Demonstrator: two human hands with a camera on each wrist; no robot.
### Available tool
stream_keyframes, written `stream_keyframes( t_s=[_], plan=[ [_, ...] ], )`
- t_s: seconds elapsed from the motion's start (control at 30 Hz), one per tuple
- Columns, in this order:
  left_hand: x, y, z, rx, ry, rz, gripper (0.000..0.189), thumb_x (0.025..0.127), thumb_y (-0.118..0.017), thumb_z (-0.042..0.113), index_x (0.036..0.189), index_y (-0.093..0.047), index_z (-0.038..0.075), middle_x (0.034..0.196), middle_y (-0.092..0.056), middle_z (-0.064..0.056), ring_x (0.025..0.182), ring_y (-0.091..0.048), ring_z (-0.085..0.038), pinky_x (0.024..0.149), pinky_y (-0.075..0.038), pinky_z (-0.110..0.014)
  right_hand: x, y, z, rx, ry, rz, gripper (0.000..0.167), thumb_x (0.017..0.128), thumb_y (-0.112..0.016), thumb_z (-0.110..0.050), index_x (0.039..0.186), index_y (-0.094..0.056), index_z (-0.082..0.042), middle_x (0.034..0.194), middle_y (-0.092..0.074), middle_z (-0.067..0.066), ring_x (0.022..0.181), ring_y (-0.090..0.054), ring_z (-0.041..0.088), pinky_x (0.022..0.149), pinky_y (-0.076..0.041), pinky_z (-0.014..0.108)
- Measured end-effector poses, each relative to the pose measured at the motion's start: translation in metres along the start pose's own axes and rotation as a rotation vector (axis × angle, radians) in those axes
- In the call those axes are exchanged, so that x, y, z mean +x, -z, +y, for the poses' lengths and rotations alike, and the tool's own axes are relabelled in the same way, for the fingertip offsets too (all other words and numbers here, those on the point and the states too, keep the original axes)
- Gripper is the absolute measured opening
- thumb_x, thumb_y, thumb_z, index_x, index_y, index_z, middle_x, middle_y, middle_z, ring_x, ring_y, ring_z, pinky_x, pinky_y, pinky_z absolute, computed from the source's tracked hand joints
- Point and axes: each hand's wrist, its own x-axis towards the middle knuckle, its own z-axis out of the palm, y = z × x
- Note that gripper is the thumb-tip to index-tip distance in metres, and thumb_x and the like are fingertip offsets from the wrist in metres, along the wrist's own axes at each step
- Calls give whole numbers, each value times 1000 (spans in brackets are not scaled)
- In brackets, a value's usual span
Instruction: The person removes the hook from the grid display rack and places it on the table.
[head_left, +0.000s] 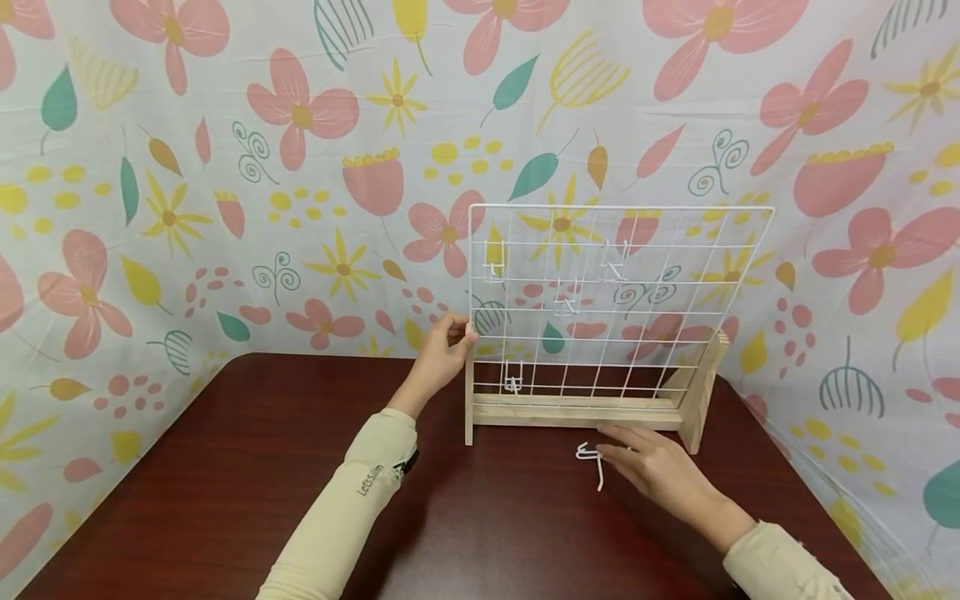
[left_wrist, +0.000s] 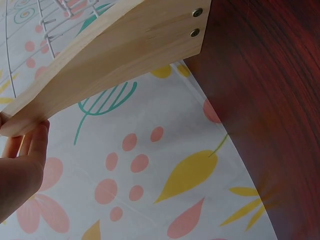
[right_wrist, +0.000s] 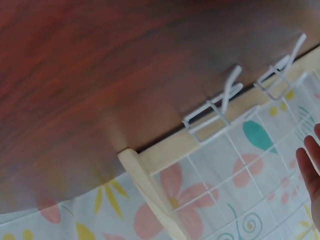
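Observation:
The white wire grid (head_left: 600, 325) stands upright in a pale wooden stand (head_left: 577, 412). My left hand (head_left: 444, 354) grips the upper end of the stand's left wooden side piece (left_wrist: 115, 55), thumb in front, fingertips behind it in the left wrist view. In front of the base rail, a white wire hook (head_left: 588, 454) lies on the table, just left of my right hand (head_left: 663, 475). That hand is over the table with its fingers stretched out, fingertips right at the hook. The right wrist view shows two hooks by the rail, one hook (right_wrist: 212, 112) nearer the post.
Several more white hooks hang on the grid, including one low hook (head_left: 513, 382) at left and one upper hook (head_left: 493, 268). The dark red table (head_left: 247, 467) has rounded back corners. Behind it hangs a flowered cloth (head_left: 225, 208).

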Motion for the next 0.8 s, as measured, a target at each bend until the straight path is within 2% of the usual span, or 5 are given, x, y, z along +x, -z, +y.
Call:
stream_keyframes(
  t_s=[0.03, 0.17, 0.57, 0.7, 0.8],
  plan=[
    [0, 0, 0, 0, -2, 1, 22, 95, -60, 6, 115, -55, -3, 111, -61, -18, 109, -59, -30, 98, -49, -36, 3, 1, 0, -6, -7, 11, 50, 105, -36, -35, 94, -75, -8, 107, -68, 12, 92, -66, 30, 79, -53, 38],
    [-1, 0, 1, 4, -14, 1, 22, 95, -60, 6, 115, -55, -3, 111, -61, -19, 108, -59, -31, 98, -50, -37, 12, 8, 2, -5, -50, 36, 48, 105, -37, -34, 97, -74, -4, 103, -68, 11, 90, -66, 29, 75, -54, 39],
    [-1, 0, 0, 12, -19, 11, 22, 95, -61, 6, 114, -55, -4, 111, -61, -20, 108, -59, -31, 97, -50, -37, 45, 28, 14, 9, -171, 158, 37, 102, -50, -28, 98, -73, 1, 103, -69, 14, 92, -64, 31, 82, -48, 33],
    [-1, 0, 1, 6, -14, 9, 22, 95, -60, 6, 114, -55, -4, 111, -60, -20, 108, -59, -32, 97, -50, -37, 55, 36, 16, 18, -239, 165, 17, 90, -65, -9, 100, -73, 2, 106, -69, 15, 95, -63, 31, 83, -47, 30],
    [-1, 0, 2, 1, -13, 8, 22, 95, -60, 6, 115, -55, -4, 111, -60, -21, 107, -59, -32, 97, -50, -38, 62, 41, 17, 18, -279, 200, 20, 79, -72, 3, 99, -73, 2, 104, -69, 15, 94, -62, 31, 82, -47, 29]
  ],
)
